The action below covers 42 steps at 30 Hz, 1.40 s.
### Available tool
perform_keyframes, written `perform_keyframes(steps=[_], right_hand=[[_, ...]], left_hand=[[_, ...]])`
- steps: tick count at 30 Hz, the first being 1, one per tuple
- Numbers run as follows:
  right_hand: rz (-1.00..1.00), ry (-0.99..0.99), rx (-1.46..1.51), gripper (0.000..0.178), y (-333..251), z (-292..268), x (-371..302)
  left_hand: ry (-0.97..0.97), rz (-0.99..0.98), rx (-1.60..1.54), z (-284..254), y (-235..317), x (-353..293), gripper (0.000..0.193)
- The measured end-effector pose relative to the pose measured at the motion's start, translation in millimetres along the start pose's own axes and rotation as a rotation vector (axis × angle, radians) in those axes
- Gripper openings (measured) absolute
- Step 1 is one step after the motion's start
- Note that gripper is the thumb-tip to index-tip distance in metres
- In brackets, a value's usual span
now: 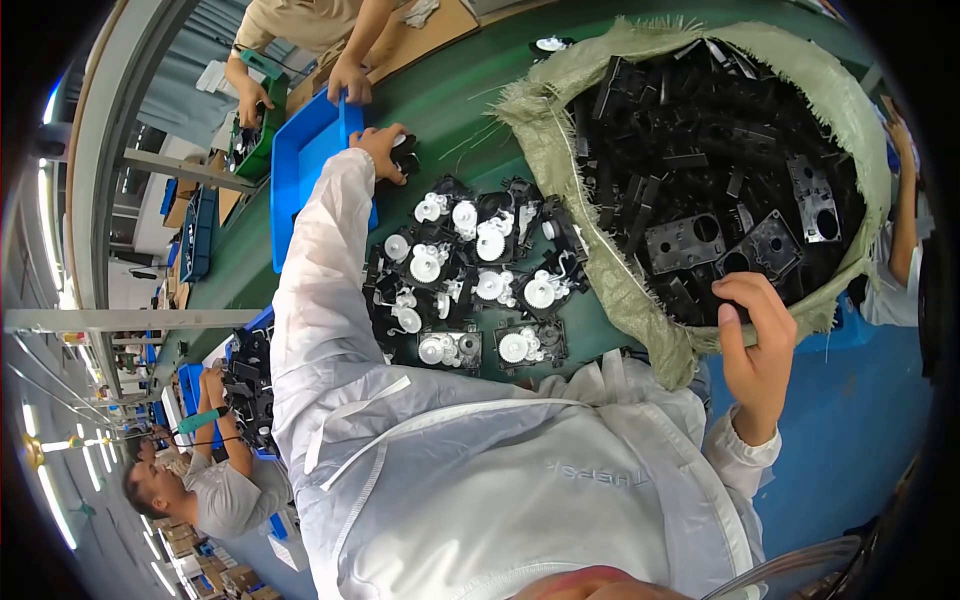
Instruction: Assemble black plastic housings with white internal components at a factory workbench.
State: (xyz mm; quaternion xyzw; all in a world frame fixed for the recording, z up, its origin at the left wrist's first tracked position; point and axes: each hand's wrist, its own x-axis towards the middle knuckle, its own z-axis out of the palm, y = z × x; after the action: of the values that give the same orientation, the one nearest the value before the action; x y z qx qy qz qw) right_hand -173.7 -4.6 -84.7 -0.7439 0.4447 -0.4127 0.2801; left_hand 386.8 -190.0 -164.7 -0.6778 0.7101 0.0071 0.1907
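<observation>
Black part (405, 157) grasped by left grip (383, 153), fingers wrapped round its left side; details mostly covered. Part is held over green bench (460, 112), just right of blue tray (300, 150). Tray's near right side is crossed by white sleeve (325, 260). Far rim of tray is touched by co-worker (305, 20); green bin (247, 155) is placed left of tray, also reached by same co-worker.

Right grip (757, 345) released, fingers loosely bent, seen against near rim of pale green woven sack (620, 300); whether rim is touched cannot be told. Sack is packed with black plastic pieces (720, 150), some plates (685, 243) pierced by round holes.

Black assemblies with white gears (465, 260) are spread in a close cluster on bench, between tray and sack, gears mostly faced up. One more gear piece (551, 44) is set at far side, near sack's far left edge. Green-handled tool (202, 420) is held by second co-worker (235, 500) at left.
</observation>
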Motion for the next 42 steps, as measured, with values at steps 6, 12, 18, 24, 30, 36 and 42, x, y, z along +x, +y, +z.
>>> perform_keyframes(steps=[6, 12, 18, 24, 30, 36, 42], right_hand=[[-0.026, 0.067, -0.005, 0.019, 3, -3, -1], [-0.012, 0.077, -0.002, 0.018, 5, -7, -5], [-0.016, 0.069, 0.010, 0.017, 7, -6, -9], [-0.043, 0.067, 0.032, 0.018, 12, -14, -13], [-0.104, 0.009, 0.084, 0.018, 19, -11, -10], [-0.139, -0.070, 0.121, 0.020, 18, -9, -10], [-0.180, -0.058, 0.124, 0.020, 21, -10, -6]], left_hand=[[-0.057, -0.087, -0.061, -7, 7, 7, 0.098], [-0.141, -0.121, -0.115, -15, 18, 15, 0.096], [-0.032, -0.088, -0.113, -47, 38, 5, 0.092], [0.055, -0.117, -0.236, -124, 90, -66, 0.091], [-0.027, -0.191, -0.307, -138, 138, -149, 0.091], [-0.048, -0.219, -0.262, -110, 178, -169, 0.093], [-0.036, -0.272, -0.301, -96, 173, -169, 0.090]])
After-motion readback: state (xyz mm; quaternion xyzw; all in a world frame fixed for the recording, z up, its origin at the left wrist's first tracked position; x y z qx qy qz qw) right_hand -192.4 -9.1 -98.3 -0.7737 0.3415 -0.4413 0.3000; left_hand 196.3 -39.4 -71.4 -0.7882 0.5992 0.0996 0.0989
